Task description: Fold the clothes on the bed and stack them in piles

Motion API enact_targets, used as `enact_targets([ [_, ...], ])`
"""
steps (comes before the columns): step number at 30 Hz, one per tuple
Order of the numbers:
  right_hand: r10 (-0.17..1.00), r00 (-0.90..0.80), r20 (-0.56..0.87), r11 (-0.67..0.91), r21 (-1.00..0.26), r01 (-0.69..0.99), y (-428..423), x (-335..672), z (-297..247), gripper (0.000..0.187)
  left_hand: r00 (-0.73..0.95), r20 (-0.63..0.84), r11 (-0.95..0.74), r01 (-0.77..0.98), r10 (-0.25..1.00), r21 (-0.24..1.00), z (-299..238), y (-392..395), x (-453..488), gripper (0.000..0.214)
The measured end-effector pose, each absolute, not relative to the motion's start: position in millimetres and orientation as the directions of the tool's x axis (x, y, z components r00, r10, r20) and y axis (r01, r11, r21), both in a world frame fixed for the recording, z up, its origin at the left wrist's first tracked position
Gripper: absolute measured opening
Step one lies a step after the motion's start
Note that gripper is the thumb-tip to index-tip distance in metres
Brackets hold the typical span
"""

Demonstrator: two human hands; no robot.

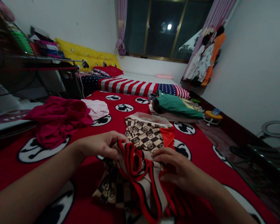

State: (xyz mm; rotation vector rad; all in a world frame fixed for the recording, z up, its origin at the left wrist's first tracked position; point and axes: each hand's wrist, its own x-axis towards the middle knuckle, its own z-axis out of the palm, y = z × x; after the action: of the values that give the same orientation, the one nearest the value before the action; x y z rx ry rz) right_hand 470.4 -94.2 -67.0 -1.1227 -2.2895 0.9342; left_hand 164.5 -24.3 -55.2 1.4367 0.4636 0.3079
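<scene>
A brown-and-cream checked garment with red-and-black striped trim (130, 183) lies bunched in front of me on the red bedspread (88, 174). My left hand (102, 144) has its fingers closed on the garment's upper left edge. Over on the other side, my right hand (177, 169) pinches the cloth with curled fingers. Just beyond my hands lies a folded piece in the same checked pattern with a red panel (149, 132).
A crumpled magenta garment (58, 118) and a pale pink one (96, 109) lie at the left. At the right edge of the bed sits a stack of folded clothes topped by a green piece (177, 105). Striped bedding (133, 86) and yellow pillows (84, 54) lie behind. Clothes hang by the window (205, 59).
</scene>
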Motion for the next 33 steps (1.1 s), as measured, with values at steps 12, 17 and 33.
enact_targets([
  [12, 0.880, -0.468, -0.079, -0.234, -0.930, -0.283, -95, 464, -64, 0.034, 0.872, -0.056, 0.293, -0.102, 0.486, 0.951, -64, -29, 168, 0.043],
  [17, 0.978, -0.195, -0.069, -0.140, -0.914, -0.380, -48, 466, -45, 0.026, 0.734, 0.037, 0.261, -0.287, 0.678, 0.922, -46, 5, 202, 0.049],
  [33, 0.962, 0.186, 0.200, 0.206, -0.978, -0.017, 36, 494, -116, 0.052, 0.201, 0.075, -0.042, -0.165, 0.977, 0.985, -94, 81, 233, 0.075],
])
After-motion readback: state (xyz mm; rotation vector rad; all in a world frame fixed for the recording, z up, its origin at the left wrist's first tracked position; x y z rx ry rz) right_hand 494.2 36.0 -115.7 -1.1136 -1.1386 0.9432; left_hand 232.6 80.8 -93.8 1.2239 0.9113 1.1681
